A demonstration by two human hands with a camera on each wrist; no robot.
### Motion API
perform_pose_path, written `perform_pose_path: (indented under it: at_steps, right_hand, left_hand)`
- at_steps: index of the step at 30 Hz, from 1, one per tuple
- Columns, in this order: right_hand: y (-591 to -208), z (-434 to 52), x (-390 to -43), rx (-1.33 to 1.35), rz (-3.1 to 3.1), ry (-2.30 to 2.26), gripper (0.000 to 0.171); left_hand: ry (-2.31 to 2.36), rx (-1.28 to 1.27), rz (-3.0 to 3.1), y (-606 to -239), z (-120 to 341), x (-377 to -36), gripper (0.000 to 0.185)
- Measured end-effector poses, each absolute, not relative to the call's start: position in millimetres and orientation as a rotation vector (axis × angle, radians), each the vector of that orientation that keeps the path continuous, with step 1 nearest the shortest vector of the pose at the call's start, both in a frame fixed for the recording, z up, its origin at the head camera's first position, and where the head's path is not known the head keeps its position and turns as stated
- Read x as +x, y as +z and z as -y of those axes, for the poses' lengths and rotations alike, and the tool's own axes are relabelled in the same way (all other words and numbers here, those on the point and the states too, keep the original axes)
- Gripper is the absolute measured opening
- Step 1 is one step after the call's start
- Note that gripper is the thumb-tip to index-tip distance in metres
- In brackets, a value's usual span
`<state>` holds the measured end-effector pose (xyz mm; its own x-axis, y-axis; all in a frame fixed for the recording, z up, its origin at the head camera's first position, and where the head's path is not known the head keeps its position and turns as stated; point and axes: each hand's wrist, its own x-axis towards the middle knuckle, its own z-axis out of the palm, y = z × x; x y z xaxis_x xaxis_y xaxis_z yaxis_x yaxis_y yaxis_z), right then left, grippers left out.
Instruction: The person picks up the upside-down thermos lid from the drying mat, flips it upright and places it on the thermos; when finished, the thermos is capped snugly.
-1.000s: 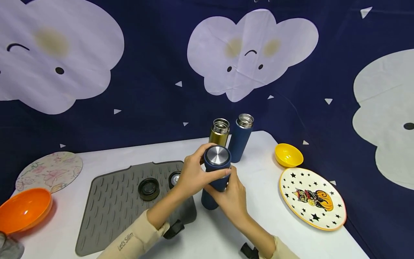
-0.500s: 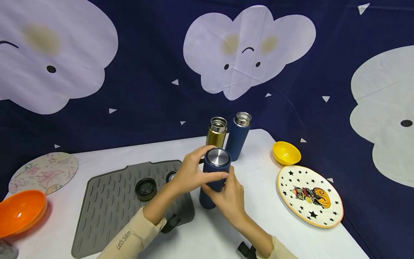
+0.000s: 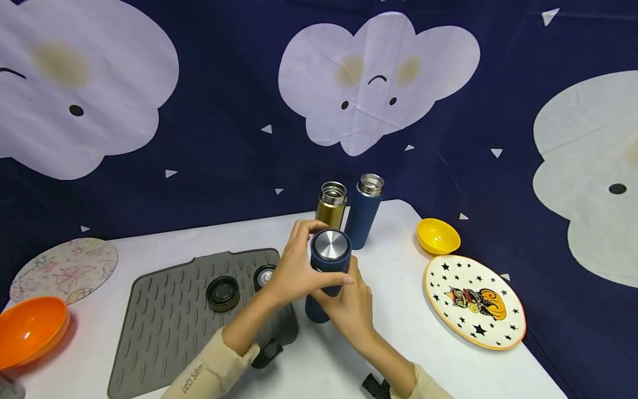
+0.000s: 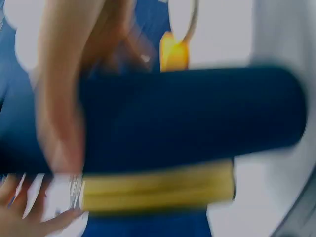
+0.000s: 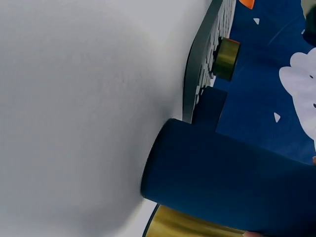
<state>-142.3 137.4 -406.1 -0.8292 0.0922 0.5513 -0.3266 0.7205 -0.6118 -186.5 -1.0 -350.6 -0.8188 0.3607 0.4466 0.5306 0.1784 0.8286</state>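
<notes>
At the far left of your desk (image 3: 349,354) sits an orange bowl (image 3: 31,331), with a flowered mat (image 3: 65,270) behind it. Next comes the grey ribbed mat (image 3: 169,327), carrying two loose caps: a dark one (image 3: 222,293) and another (image 3: 263,275) half hidden by your wrist. Your left hand (image 3: 294,266) curls its fingers around the lid (image 3: 330,252) of the dark blue bottle (image 3: 319,302), which stands upright on the desk at the mat's right edge. Your right hand (image 3: 349,305) clamps around the bottle's body just below the lid. Just behind stand a gold bottle (image 3: 330,206) and another blue bottle (image 3: 365,212), both uncapped and side by side. Farther right are a small yellow bowl (image 3: 437,236) and a star-patterned plate (image 3: 473,302). Your left wrist view is too blurred to tell finger positions.
</notes>
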Motion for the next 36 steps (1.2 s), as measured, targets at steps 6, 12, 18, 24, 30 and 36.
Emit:
perform_pose_path:
  at_steps: [6, 12, 18, 24, 30, 36]
  right_hand:
    - [-407, -138, -140, 0.188, 2.355, 0.999, 0.069]
    - [-405, -137, -142, 0.19, 2.371, 0.99, 0.072]
    - [-405, -138, -142, 0.195, 2.363, 1.029, 0.073]
    - [-405, -136, -143, 0.173, 2.366, 1.057, 0.068]
    - [-404, -135, -144, 0.161, 2.358, 1.08, 0.071]
    - [-406, -134, -143, 0.18, 2.358, 1.052, 0.069]
  left_hand:
    - [-1.825, -1.007, 2.172, -351, 1, -195, 0.067]
    - [-1.922, -1.096, 2.256, -350, 8, -195, 0.094]
    - [-2.014, -1.104, 2.154, -353, 5, -196, 0.078]
    - [-1.997, -1.067, 2.218, -350, 10, -196, 0.091]
    - [-2.153, -1.191, 2.091, -350, 13, -199, 0.084]
    - [-1.989, -1.022, 2.217, -353, 6, -194, 0.096]
